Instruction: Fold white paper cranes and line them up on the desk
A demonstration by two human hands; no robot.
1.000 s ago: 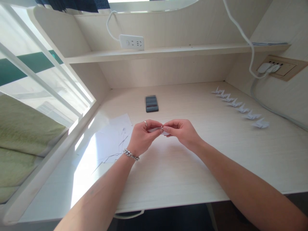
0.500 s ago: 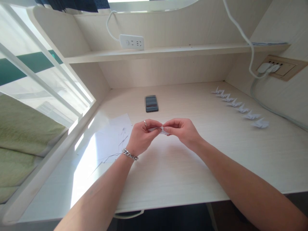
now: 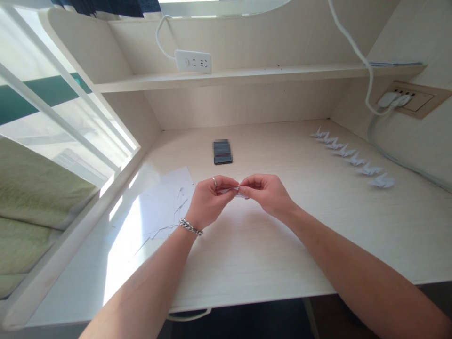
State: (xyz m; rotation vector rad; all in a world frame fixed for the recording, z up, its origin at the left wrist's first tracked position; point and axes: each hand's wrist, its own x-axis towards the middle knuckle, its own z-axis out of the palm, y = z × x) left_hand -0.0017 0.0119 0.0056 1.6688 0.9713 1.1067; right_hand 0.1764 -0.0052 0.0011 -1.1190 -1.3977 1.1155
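Between my two hands, over the middle of the desk, is a small piece of folded white paper [image 3: 241, 195]. My left hand [image 3: 211, 197], with a ring and a chain bracelet, pinches its left part between thumb and fingers. Thumb and forefinger of my right hand [image 3: 267, 192] pinch it from the right, and the fingertips of both hands nearly meet. Most of the folded paper is hidden by the fingers. A row of several folded paper cranes [image 3: 355, 160] stands at the right. Sheets of white paper [image 3: 164, 197] lie left of my left hand.
A phone [image 3: 222, 153] lies on the desk [image 3: 268, 263] beyond my hands. On the shelf [image 3: 247, 75] at the back stands a white power strip [image 3: 193, 61]. A white cable [image 3: 367, 70] hangs at the right near a wall socket [image 3: 418, 100]. Bars [image 3: 63, 70] border the left side.
The fingers have shifted very slightly on the folded paper, and a little less of it shows between them. Everything else stays as it was.
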